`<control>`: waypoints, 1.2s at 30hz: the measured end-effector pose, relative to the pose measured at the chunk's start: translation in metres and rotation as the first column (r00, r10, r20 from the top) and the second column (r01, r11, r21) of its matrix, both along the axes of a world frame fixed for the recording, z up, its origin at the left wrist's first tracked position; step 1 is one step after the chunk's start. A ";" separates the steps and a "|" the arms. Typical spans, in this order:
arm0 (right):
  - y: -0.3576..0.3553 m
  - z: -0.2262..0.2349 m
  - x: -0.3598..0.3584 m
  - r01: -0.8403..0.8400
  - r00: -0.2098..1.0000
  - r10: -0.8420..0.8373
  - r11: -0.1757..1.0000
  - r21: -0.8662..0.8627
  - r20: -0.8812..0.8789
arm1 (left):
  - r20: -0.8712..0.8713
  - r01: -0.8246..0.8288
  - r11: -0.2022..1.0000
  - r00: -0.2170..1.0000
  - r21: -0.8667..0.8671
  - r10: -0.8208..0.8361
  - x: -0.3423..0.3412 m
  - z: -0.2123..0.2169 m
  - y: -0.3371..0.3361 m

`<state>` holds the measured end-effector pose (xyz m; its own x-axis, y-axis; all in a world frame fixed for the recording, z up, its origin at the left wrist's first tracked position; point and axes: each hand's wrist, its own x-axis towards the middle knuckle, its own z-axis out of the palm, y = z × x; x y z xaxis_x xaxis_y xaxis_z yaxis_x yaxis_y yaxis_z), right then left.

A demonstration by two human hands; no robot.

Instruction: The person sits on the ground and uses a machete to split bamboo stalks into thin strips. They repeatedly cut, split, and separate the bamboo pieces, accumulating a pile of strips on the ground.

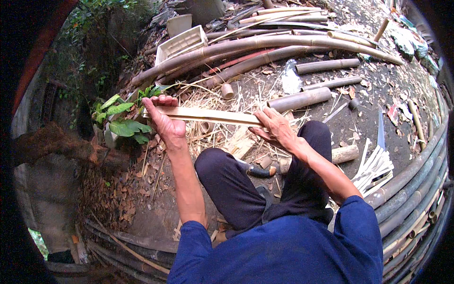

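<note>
A narrow stack of pale split bamboo strips (213,115) is stretched level between my two hands, above my knees. My left hand (166,122) cups its left end, palm turned up and fingers curled, with the strip ends lying against the palm. At the other end my right hand (275,127) is closed over the strips, knuckles up. Below, on the ground between my legs, lies a tool with a dark curved handle (260,171); part of it is hidden by my left leg.
Shavings (203,99) cover the ground ahead, beside a cut bamboo section (300,99). Long bamboo poles (269,42) lie beyond, near a cream crate (182,43). To the right are a bundle of split strips (374,165), a saw blade (380,130) and stacked poles (402,182). Leafy plants (124,118) grow left.
</note>
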<state>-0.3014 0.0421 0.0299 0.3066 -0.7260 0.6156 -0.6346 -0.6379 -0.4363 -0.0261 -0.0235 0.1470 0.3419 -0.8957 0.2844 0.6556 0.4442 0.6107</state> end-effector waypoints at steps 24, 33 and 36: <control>0.027 0.033 -0.189 0.305 0.796 -0.300 0.949 -0.079 -0.525 | 0.721 0.180 0.789 -0.325 -0.588 0.612 -0.084 -0.030 0.017; 0.050 0.019 -0.216 0.332 0.755 -0.136 0.923 0.195 -0.642 | 0.879 0.444 0.893 -0.396 -0.070 0.266 -0.091 -0.128 0.020; 0.054 0.016 -0.217 0.363 0.778 -0.149 0.899 0.244 -0.610 | 0.877 0.332 0.943 -0.450 -0.012 0.170 -0.103 -0.128 0.034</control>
